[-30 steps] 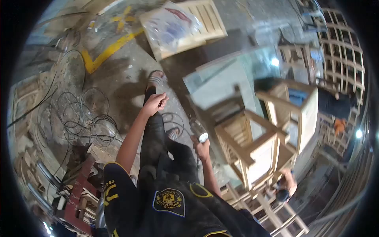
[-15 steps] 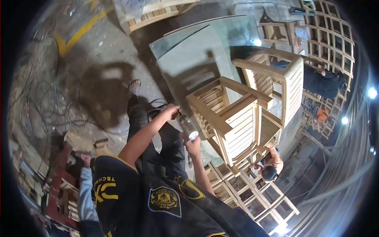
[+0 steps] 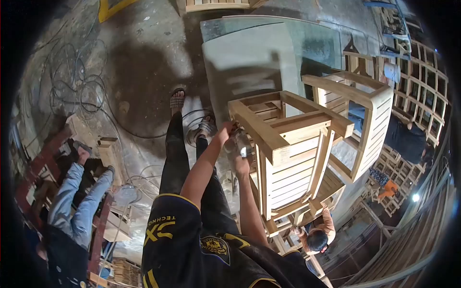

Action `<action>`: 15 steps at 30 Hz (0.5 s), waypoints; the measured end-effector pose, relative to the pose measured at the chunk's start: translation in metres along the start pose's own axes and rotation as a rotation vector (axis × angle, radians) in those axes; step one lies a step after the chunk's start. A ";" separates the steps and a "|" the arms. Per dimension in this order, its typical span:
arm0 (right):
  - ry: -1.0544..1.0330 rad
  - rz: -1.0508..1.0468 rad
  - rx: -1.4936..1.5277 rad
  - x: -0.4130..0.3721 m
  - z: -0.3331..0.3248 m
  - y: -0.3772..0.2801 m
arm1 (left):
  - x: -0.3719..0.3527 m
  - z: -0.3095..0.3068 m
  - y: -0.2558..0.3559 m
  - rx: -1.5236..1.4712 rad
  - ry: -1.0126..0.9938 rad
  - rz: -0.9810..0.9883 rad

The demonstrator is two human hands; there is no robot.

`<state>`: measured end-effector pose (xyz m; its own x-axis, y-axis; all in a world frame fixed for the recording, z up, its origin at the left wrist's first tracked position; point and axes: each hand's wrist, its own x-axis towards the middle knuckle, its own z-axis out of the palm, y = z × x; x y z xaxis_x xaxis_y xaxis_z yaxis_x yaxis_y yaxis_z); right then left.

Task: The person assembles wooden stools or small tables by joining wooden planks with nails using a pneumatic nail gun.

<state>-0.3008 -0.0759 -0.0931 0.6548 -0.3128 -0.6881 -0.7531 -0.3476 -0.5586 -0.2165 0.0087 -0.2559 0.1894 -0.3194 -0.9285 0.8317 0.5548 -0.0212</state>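
Observation:
In the head view, a wooden slatted chair (image 3: 293, 158) stands tilted in front of me, on the right. My right hand (image 3: 241, 164) is closed around the lower part of a grey, drill-shaped power tool (image 3: 240, 144) with a pale rear end. At its front end my left hand (image 3: 227, 130) has its fingers closed, beside the chair's near corner. The tool's tip and whatever the left fingers hold are too small or hidden to make out. Both hands are close to the chair's side rail (image 3: 257, 127).
Behind it stands a second slatted chair (image 3: 370, 129), beside a glass sheet (image 3: 245, 53). Cables (image 3: 79, 81) lie coiled on the floor at left. One person (image 3: 67, 240) is at lower left, another (image 3: 319, 237) beyond the chair, and a dark-clothed person (image 3: 403, 139) farther right.
The view has turned, and the chair appears further right. Both hands and the tool have moved up and right, closer to the chair's rail. More of the person at left shows.

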 end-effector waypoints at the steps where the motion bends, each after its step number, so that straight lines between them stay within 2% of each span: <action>1: -0.025 -0.083 0.260 0.023 0.004 0.029 | 0.014 -0.002 0.001 0.015 -0.034 0.001; 2: -0.050 -0.160 0.525 0.040 0.010 0.047 | -0.010 0.016 0.017 -0.047 0.003 0.036; 5: 0.130 -0.110 -0.070 0.031 0.012 -0.032 | 0.022 0.011 0.016 0.020 0.053 0.094; 6: 0.090 -0.035 -0.016 0.029 0.011 -0.036 | 0.049 0.005 0.005 0.029 0.054 0.130; 9: -0.009 0.161 0.068 0.032 0.008 -0.046 | 0.037 0.008 0.013 -0.034 0.028 0.081; 10: -0.023 0.211 0.049 0.034 0.005 -0.054 | 0.030 0.010 0.015 0.013 0.084 0.088; 12: 0.010 0.163 0.101 0.039 0.009 -0.063 | 0.016 0.020 0.015 0.109 0.192 0.095; 15: 0.066 0.408 -0.151 0.062 0.014 -0.063 | -0.012 -0.003 0.002 -0.008 -0.074 0.186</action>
<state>-0.2139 -0.0613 -0.1071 0.3119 -0.5058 -0.8043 -0.9362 -0.3078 -0.1695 -0.2182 0.0161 -0.2455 0.3774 -0.2663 -0.8869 0.7749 0.6152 0.1450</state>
